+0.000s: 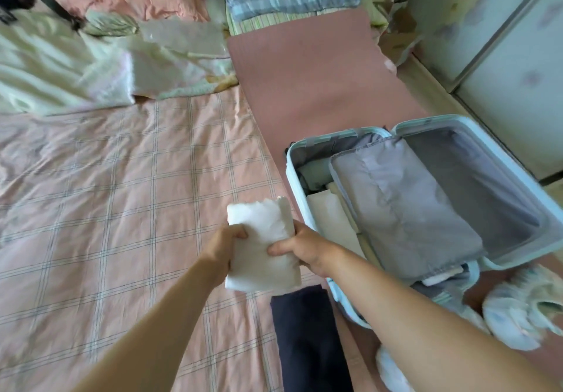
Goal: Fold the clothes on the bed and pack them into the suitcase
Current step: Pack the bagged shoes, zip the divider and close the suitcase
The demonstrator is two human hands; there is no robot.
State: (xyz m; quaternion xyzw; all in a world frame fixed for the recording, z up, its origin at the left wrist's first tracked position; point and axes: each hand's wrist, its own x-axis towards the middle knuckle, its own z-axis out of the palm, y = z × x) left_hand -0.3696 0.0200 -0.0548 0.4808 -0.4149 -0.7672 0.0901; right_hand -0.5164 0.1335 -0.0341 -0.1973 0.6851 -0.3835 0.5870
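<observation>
1. The fingers [240,234] of the left hand [224,241] are curled round the left side of the folded white cloth [259,224]. They are clamped on it.
2. The right hand [306,251] grips the right side of the same cloth. Its thumb is pressed on the front.
3. Both arms reach in from the bottom of the view. The hands are close together with the cloth between them.
4. The cloth is held over the bed [106,209], near the bed's right edge and just left of the suitcase [292,166].
5. The suitcase lies open beside the bed. A grey flap [405,209] covers much of its middle. A gap on the left side shows folded clothes [327,218] inside.
6. A folded dark blue cloth [304,330] lies at the bed's edge, just below the hands.
7. Left of the hands, the pink checked sheet is wide and flat.
8. The white cloth is a small, thick, puffy bundle with a bumpy top edge.
</observation>
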